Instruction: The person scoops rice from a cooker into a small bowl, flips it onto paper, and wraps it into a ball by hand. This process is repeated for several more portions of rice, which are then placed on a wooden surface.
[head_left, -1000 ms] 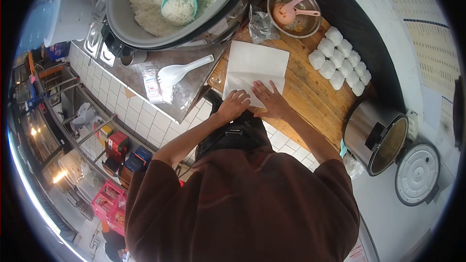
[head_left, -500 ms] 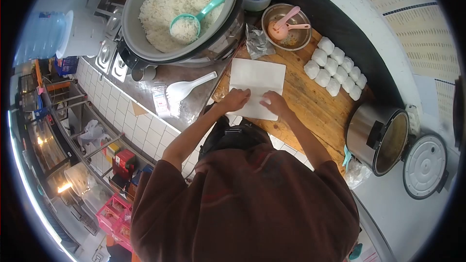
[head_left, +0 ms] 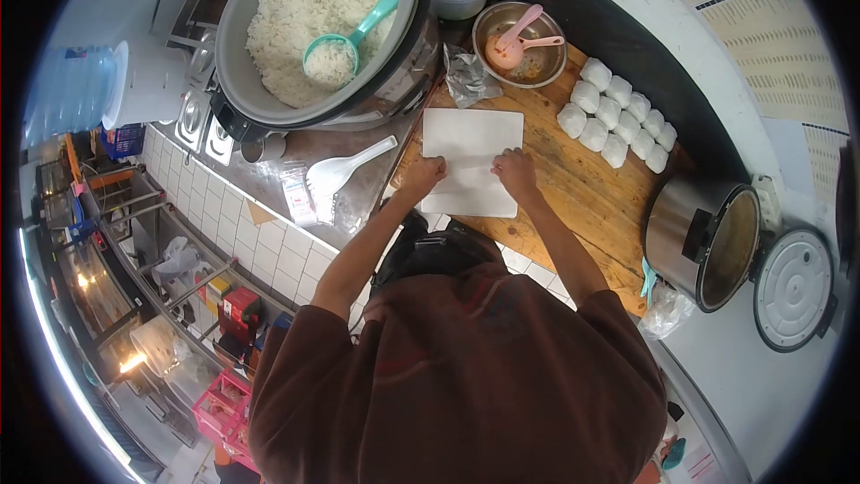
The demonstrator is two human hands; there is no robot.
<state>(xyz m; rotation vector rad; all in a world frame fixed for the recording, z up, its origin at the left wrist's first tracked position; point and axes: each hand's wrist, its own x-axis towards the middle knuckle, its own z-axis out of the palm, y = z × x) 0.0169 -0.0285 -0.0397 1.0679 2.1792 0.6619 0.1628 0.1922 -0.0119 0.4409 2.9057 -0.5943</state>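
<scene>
A white sheet of paper point(head_left: 473, 133) lies flat on the wooden board, with a crease across its middle. My left hand point(head_left: 425, 176) is curled closed at the sheet's left edge, by the crease. At the right edge, level with it, my right hand point(head_left: 513, 170) is closed too. Both hands appear to pinch the paper's edges. Crumpled foil point(head_left: 468, 77) sits just beyond the sheet. A metal bowl point(head_left: 548, 64) with pink spoons stands behind it, and several white wrapped bundles point(head_left: 607, 111) are in rows to the right.
A large rice cooker point(head_left: 235, 54) full of rice holds a green scoop point(head_left: 376, 16). A white paddle point(head_left: 354, 164) lies left of the wooden board point(head_left: 573, 215). On the right stand a steel pot point(head_left: 685, 224) and a round lid point(head_left: 792, 289). A grey tub point(head_left: 461, 7) is behind.
My hands have moved apart to the sheet's side edges, and their fingers have closed. The view has shifted slightly.
</scene>
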